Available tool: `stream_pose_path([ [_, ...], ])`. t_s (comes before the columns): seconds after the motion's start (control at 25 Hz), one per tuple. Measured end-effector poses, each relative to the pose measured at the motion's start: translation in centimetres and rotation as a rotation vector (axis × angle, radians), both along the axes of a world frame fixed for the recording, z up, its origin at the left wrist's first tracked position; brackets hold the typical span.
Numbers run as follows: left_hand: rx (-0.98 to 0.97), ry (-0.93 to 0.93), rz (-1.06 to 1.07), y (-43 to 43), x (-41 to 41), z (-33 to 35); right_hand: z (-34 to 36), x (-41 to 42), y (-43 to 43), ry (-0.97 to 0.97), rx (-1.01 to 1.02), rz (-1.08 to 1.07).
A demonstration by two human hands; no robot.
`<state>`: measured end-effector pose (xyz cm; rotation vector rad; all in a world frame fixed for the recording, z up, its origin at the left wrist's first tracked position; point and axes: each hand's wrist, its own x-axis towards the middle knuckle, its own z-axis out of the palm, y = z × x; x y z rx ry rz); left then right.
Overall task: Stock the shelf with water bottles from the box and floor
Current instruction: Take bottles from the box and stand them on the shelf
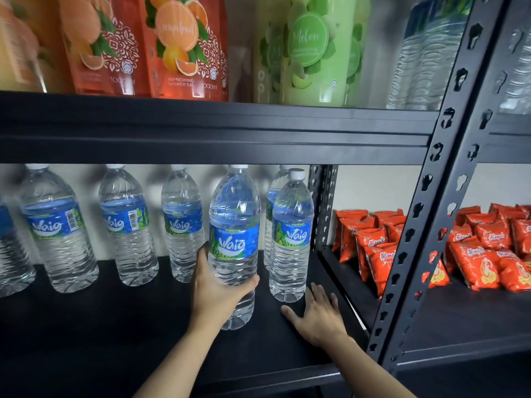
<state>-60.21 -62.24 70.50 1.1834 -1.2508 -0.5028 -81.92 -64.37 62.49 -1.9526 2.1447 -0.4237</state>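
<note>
Head view. Left hand (214, 294) at lower centre of the frame, grip wrapped around the lower body of a water bottle (234, 245), thumb across the front, fingers hidden behind. Bottle upright, white cap just under the upper shelf beam (215, 130), base on or barely above the black shelf board (100, 326); cannot tell which. Right hand (319, 314) just right of it, grip open and holding nothing, palm down and flat on the board, fingers spread, fingertips near the base of a front bottle (290, 239) without clearly touching it. Another bottle (273, 196) directly behind that one, mostly hidden. Row of further water bottles along the back wall, running from centre to the left edge of the frame: one (182, 222) near centre, one (126, 225) left of it, one (57, 228) further left, a last one cut off by the frame edge. All upright, blue labels facing out. Upper left of the frame: orange shower gel bottles (184, 47) on the shelf above, green melon bottles (310, 50) beside them. Right of the frame, past the black perforated upright (422, 214): red snack packets (488, 254) piled on the neighbouring shelf.
</note>
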Motion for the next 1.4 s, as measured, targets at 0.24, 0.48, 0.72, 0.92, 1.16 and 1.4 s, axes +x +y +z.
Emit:
stream_pose_path([
  [0.24,-0.038,0.004,0.017,-4.4,-2.0,-0.2,0.0,0.0,0.3,0.097,-0.017,0.007],
  [0.48,-0.028,0.008,0.052,-7.7,-1.9,-2.4,-0.2,-0.1,0.1,0.112,0.005,0.005],
  [0.72,0.012,0.036,0.041,-8.1,-1.9,-4.7,-0.3,0.0,0.1,0.136,0.025,0.005],
  [0.92,0.055,0.024,-0.006,-7.7,-1.4,-5.5,-0.1,0.0,0.2,0.125,0.027,0.008],
  [1.16,0.15,0.004,-0.014,-7.7,-0.9,-5.8,0.0,0.0,0.2,0.115,0.027,0.013],
  [1.4,0.212,-0.011,-0.028,-7.1,-0.7,-6.4,-0.2,0.0,0.1,0.114,0.016,0.014],
])
